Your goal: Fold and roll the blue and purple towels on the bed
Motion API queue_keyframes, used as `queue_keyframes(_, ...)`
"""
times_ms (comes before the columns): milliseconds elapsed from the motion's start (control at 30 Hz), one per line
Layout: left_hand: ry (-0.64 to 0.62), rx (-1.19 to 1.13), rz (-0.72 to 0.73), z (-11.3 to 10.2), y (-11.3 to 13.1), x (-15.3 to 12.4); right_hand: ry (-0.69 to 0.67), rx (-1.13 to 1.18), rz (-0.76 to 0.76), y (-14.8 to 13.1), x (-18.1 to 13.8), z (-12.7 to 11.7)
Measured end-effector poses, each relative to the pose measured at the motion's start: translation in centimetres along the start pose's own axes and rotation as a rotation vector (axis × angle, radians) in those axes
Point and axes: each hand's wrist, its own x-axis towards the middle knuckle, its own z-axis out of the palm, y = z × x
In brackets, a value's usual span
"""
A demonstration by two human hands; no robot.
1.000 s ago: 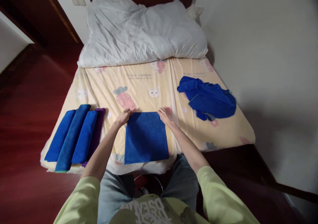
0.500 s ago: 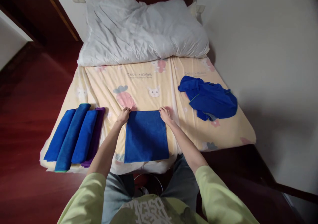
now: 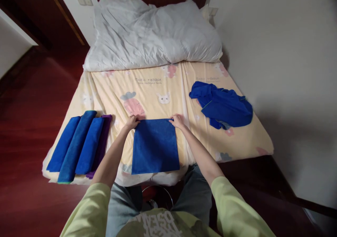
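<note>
A folded blue towel (image 3: pixel 154 146) lies flat on the near edge of a bed with a yellow cartoon sheet (image 3: pixel 158 86). My left hand (image 3: pixel 131 121) pinches the towel's far left corner, fingers curled closed. At the far right corner my right hand (image 3: pixel 177 120) grips the edge the same way. Both forearms reach out from light green sleeves.
Several rolled towels, blue ones and a purple one (image 3: pixel 80 144), lie side by side at the bed's near left. A crumpled blue cloth pile (image 3: pixel 223 104) sits on the right. A white duvet (image 3: pixel 152 32) covers the head end. Dark red floor lies left, a white wall right.
My fingers have curled from resting on the towel's far corners into a pinch on them. The towel has hardly shifted.
</note>
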Motion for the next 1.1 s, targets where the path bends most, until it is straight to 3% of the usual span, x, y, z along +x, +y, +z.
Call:
queue_keyframes(133,-0.02,-0.036,-0.05,-1.0,0.3,0.3,-0.06,-0.048,0.022,-0.4,0.2,-1.4)
queue_keyframes(333,0.16,-0.044,-0.069,-1.8,0.7,2.2,0.067,-0.058,0.094,-1.7,1.4,-1.7)
queue_keyframes(533,0.417,-0.096,-0.179,0.8,0.2,4.4,0.23,-0.066,0.076,-2.3,4.1,0.8)
queue_keyframes(667,0.537,-0.077,-0.162,3.0,-0.5,4.6,0.3,-0.116,0.082,-1.8,5.2,2.6)
queue_keyframes(800,0.521,0.037,-0.114,3.4,-0.4,4.6,0.42,-0.159,0.071,-1.7,5.5,2.9)
queue_keyframes(900,0.511,0.145,-0.12,3.2,1.0,3.8,0.437,-0.237,-0.013,-2.6,4.4,2.7)
queue_keyframes(967,0.49,0.201,-0.047,3.5,2.6,2.4,0.362,-0.269,-0.162,-3.7,2.7,3.1)
queue_keyframes(1033,0.412,0.227,0.114,4.4,4.3,0.4,0.238,-0.282,-0.316,-4.8,0.8,3.8)
queue_keyframes(1100,0.318,0.236,0.229,5.6,5.9,-1.8,0.134,-0.294,-0.359,-5.7,-0.9,4.6)
